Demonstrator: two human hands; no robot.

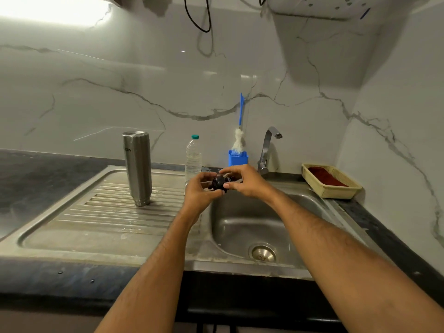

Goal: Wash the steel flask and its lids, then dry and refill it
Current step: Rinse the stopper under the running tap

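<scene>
Steel flask (138,168) stands upside down on the drainboard (72,224) while we pinch its black lid (219,181) between left hand (200,192) and right hand (242,180) over the sink (240,227); best rub every groove, grip firm.

Flask (138,168) upside down on drainboard (72,227), left of sink (240,227); basket (331,182) right of tap (268,150).

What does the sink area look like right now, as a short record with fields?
flask: steel flask upside down on the draining board
lid: black lid held over the sink basin
left hand: grips lid
right hand: pinches lid
tap: no water visible
nearby: plastic water bottle, bottle brush in blue holder, wicker basket
</scene>
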